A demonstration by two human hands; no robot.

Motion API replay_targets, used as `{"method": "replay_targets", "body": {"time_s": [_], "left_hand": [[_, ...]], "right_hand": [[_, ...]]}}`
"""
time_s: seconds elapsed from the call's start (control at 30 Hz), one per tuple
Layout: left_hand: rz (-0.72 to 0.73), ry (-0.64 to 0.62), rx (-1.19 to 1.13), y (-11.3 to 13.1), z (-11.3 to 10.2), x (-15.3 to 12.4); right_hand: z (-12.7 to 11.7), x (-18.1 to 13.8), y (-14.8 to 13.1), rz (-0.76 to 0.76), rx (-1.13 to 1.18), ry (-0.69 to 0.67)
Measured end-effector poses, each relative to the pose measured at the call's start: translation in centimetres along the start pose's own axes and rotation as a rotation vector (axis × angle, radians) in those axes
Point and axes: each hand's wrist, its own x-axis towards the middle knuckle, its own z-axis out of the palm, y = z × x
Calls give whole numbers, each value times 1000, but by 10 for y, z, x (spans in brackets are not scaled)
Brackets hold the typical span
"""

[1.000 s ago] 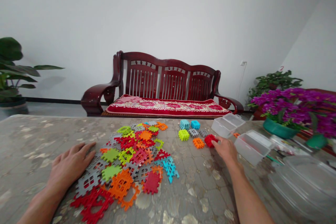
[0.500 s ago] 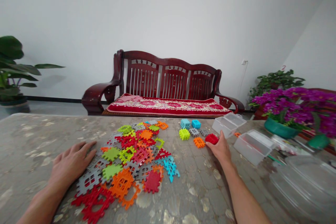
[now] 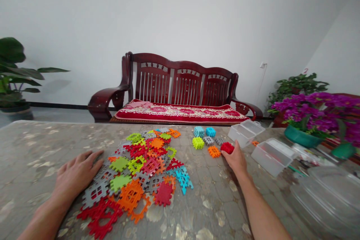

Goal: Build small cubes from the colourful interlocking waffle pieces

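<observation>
My left hand (image 3: 80, 170) lies on the table with its fingers stretched out, touching the left edge of a loose pile of plastic interlocking building tiles (image 3: 137, 165) in red, orange, green, grey and blue. To the right, my right hand (image 3: 235, 157) grips a small stack of red interlocking tiles (image 3: 226, 147) on the table, thumb at its near side; the other fingers are partly hidden. Near it are sorted stacks: an orange one (image 3: 214, 152), a lime green one (image 3: 198, 143), grey ones (image 3: 208, 141) and blue ones (image 3: 210, 131).
Two clear plastic boxes (image 3: 271, 159) stand right of my right hand, with transparent lids or containers (image 3: 326, 195) nearer the front. Purple flowers in a teal pot (image 3: 302, 137) stand at the right. Behind the patterned tabletop (image 3: 202, 210) is a wooden bench (image 3: 180, 82).
Hardly anything differs. The view has shifted very slightly; both hands keep their places, the right one still on the red stack.
</observation>
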Motion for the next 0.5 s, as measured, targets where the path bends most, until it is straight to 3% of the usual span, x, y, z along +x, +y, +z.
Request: {"method": "replay_targets", "body": {"time_s": [0.5], "left_hand": [[5, -13, -15, 4, -4, -2]], "right_hand": [[5, 3, 4, -54, 23, 52]]}}
